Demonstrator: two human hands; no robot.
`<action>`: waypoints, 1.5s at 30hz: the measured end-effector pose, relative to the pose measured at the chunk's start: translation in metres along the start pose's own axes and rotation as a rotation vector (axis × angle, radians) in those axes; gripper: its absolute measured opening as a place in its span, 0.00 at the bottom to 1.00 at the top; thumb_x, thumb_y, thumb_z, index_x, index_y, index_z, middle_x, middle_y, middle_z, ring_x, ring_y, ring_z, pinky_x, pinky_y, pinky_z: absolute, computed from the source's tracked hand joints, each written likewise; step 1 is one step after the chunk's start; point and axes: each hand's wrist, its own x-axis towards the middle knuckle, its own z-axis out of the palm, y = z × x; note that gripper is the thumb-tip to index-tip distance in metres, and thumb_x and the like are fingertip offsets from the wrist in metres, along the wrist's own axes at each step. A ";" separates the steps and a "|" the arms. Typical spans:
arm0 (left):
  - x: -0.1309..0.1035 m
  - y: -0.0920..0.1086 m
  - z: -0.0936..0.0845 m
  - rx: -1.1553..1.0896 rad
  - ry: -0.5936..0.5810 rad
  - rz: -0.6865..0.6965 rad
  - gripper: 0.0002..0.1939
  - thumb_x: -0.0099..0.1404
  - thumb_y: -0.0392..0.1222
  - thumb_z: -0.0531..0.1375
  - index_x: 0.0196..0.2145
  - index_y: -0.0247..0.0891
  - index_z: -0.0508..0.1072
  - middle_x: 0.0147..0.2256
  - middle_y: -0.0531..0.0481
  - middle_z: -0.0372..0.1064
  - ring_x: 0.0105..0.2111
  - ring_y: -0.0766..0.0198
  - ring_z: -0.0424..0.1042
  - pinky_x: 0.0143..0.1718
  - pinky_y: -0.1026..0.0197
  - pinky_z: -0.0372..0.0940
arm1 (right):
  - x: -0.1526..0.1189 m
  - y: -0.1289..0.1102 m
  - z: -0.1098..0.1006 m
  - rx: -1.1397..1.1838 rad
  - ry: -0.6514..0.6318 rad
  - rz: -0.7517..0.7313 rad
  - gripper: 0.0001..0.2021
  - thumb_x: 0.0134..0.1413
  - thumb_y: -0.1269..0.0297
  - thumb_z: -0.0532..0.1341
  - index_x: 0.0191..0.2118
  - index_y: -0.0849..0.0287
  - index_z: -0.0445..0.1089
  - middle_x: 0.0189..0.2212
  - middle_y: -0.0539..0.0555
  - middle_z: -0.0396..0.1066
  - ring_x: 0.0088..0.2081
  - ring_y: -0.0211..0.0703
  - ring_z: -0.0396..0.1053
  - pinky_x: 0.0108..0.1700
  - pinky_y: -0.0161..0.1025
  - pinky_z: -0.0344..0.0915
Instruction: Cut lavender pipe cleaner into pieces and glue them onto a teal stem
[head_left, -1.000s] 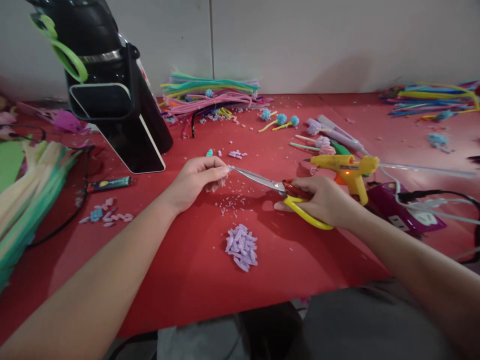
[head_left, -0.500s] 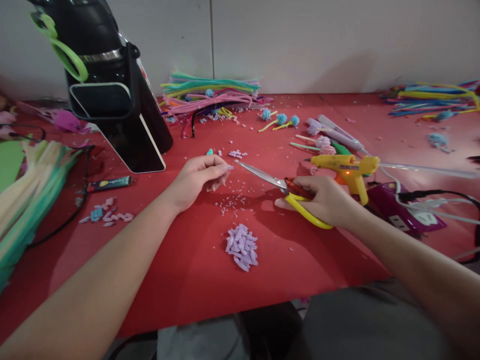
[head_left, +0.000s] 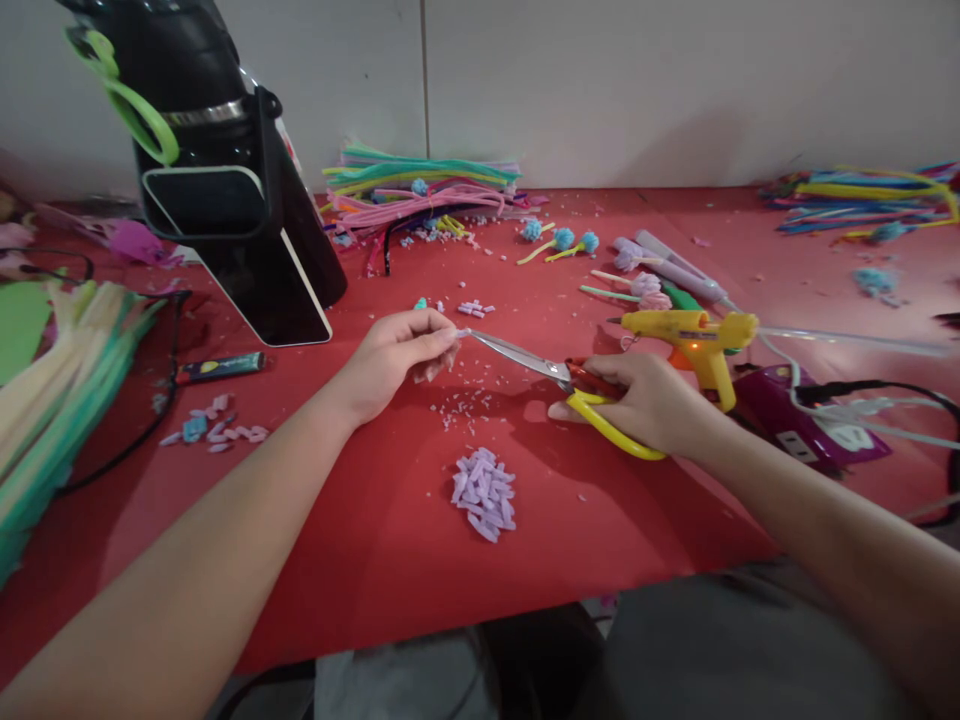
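Between thumb and forefinger, my left hand (head_left: 409, 355) pinches a small purple piece of pipe cleaner (head_left: 463, 332). My right hand (head_left: 637, 400) grips scissors (head_left: 525, 358) with yellow and red handles, and their tips meet the purple piece at my left fingertips. Below them lies a heap of short purple pieces (head_left: 484, 493). Tiny purple scraps (head_left: 461, 408) are scattered between the heap and my hands. A smaller group of purple pieces (head_left: 476, 309) rests just beyond the scissor tips.
A yellow glue gun (head_left: 686, 335) with a lit orange light and a purple power strip (head_left: 817, 420) sit at right. At left stand a black bottle (head_left: 202, 70), a phone (head_left: 247, 280) and a lighter (head_left: 221, 367). Pipe cleaner bundles (head_left: 420, 170) lie along the back.
The scissors have moved slightly left and their blades have closed onto the purple piece at my left fingertips. My left hand has barely moved.
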 end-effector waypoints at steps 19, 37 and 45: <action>0.000 -0.001 -0.001 0.006 -0.011 0.011 0.10 0.64 0.42 0.63 0.27 0.36 0.71 0.26 0.52 0.68 0.23 0.72 0.62 0.24 0.65 0.55 | 0.001 0.003 0.001 0.014 0.007 -0.017 0.35 0.38 0.26 0.64 0.20 0.54 0.53 0.20 0.47 0.49 0.24 0.37 0.48 0.25 0.39 0.47; 0.000 -0.002 -0.002 0.003 -0.025 0.015 0.10 0.64 0.42 0.63 0.28 0.36 0.71 0.26 0.52 0.68 0.23 0.71 0.62 0.25 0.65 0.55 | 0.000 0.002 0.001 0.045 -0.008 0.005 0.36 0.36 0.25 0.64 0.22 0.55 0.52 0.21 0.44 0.46 0.26 0.35 0.47 0.27 0.37 0.45; -0.001 0.000 -0.001 0.041 -0.015 0.011 0.10 0.63 0.43 0.63 0.27 0.37 0.71 0.26 0.52 0.68 0.23 0.71 0.61 0.24 0.65 0.56 | 0.001 0.002 0.001 0.021 0.026 -0.048 0.36 0.37 0.25 0.64 0.20 0.55 0.52 0.19 0.45 0.48 0.24 0.35 0.47 0.25 0.38 0.46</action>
